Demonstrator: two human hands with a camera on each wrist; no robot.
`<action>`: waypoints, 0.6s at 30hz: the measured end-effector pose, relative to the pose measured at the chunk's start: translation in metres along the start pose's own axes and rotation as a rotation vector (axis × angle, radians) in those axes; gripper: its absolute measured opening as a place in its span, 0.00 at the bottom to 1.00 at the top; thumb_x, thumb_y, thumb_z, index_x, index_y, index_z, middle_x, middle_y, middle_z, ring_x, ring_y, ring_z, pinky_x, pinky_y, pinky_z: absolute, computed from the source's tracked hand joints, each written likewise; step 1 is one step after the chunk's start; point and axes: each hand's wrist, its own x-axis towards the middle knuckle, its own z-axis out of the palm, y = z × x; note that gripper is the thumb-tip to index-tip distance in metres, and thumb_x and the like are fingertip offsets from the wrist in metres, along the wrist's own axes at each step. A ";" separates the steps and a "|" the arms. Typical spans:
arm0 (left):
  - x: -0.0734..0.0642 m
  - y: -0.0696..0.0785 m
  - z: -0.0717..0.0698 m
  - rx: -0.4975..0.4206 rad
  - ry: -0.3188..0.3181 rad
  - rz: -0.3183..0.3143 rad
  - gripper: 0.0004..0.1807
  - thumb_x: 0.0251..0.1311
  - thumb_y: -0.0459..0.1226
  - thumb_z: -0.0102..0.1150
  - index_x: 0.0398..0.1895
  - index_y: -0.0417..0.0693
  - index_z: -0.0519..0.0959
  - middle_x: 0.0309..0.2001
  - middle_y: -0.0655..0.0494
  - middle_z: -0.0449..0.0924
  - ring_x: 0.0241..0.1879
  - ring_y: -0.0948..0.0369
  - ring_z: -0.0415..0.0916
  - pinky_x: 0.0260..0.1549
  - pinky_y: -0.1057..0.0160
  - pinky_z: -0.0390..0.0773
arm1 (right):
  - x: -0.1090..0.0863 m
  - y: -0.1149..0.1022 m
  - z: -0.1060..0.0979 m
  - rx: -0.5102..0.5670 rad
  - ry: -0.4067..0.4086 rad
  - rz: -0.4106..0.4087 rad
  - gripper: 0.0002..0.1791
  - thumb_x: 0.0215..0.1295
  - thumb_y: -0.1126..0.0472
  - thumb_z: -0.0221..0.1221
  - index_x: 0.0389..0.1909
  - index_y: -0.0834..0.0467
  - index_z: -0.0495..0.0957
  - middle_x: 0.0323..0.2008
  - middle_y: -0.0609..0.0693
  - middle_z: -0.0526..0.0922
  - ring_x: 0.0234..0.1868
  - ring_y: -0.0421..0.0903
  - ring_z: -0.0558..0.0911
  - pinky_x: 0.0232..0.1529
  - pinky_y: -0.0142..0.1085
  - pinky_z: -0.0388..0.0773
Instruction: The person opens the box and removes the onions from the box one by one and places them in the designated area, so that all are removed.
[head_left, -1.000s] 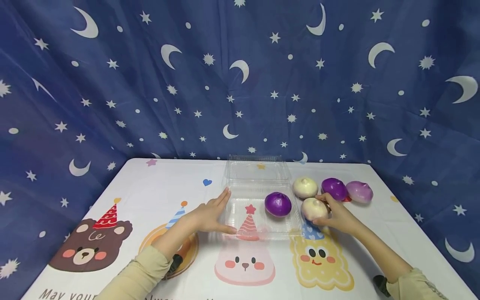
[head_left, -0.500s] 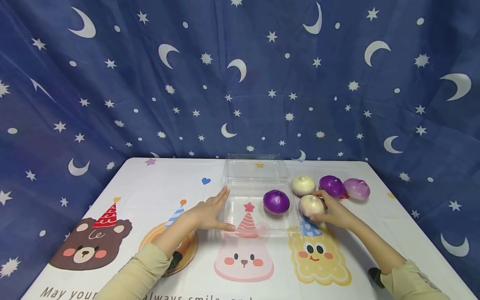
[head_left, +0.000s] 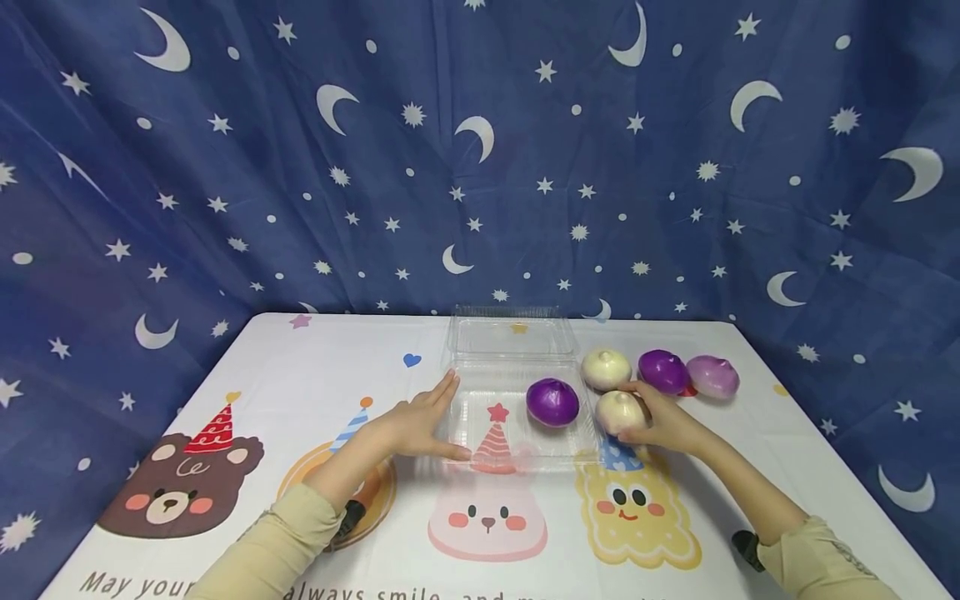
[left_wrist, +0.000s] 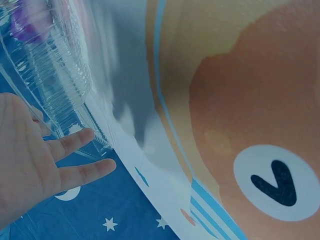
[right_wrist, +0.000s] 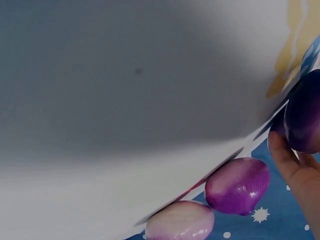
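Note:
My right hand (head_left: 663, 421) grips a cream-white onion (head_left: 620, 413) just outside the right wall of a clear plastic box (head_left: 480, 433). In the right wrist view, the right hand (right_wrist: 302, 172) has its fingers against a dark-looking rounded onion (right_wrist: 306, 112) at the right edge. My left hand (head_left: 416, 427) rests with spread, straight fingers along the left side of the box. The left wrist view shows that hand (left_wrist: 30, 160) beside the ribbed clear wall. One deep-purple onion (head_left: 552, 402) sits in the right part of the box, whose lid (head_left: 510, 337) lies open behind it.
To the right of the box stand a cream onion (head_left: 607, 369), a purple onion (head_left: 662, 372) and a lilac onion (head_left: 712, 377). A white cartoon-print cloth (head_left: 360, 333) covers the table. A blue star-and-moon curtain (head_left: 375, 167) hangs behind the table's back edge.
The right hand and the cream onion in it have shifted very slightly left, toward the box. The left hand stays in place. The head view has moved a little.

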 end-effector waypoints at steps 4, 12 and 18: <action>-0.001 0.001 0.000 0.004 0.000 -0.002 0.63 0.48 0.68 0.57 0.75 0.45 0.36 0.77 0.51 0.28 0.70 0.42 0.52 0.58 0.34 0.63 | 0.000 0.001 0.001 0.018 -0.001 0.008 0.43 0.47 0.58 0.72 0.58 0.75 0.61 0.55 0.73 0.70 0.58 0.69 0.69 0.59 0.63 0.64; -0.002 0.002 -0.002 0.002 -0.003 -0.006 0.63 0.48 0.68 0.57 0.75 0.44 0.36 0.76 0.50 0.29 0.70 0.41 0.52 0.58 0.33 0.62 | -0.001 0.002 -0.001 0.076 0.011 -0.015 0.40 0.49 0.59 0.71 0.58 0.73 0.63 0.56 0.71 0.70 0.56 0.67 0.71 0.50 0.58 0.73; -0.001 0.001 -0.001 -0.002 -0.005 -0.002 0.63 0.48 0.68 0.56 0.75 0.43 0.36 0.76 0.49 0.29 0.70 0.41 0.52 0.58 0.33 0.62 | -0.002 -0.002 -0.005 0.013 0.075 -0.006 0.39 0.52 0.58 0.68 0.60 0.72 0.62 0.58 0.71 0.68 0.56 0.71 0.70 0.55 0.60 0.70</action>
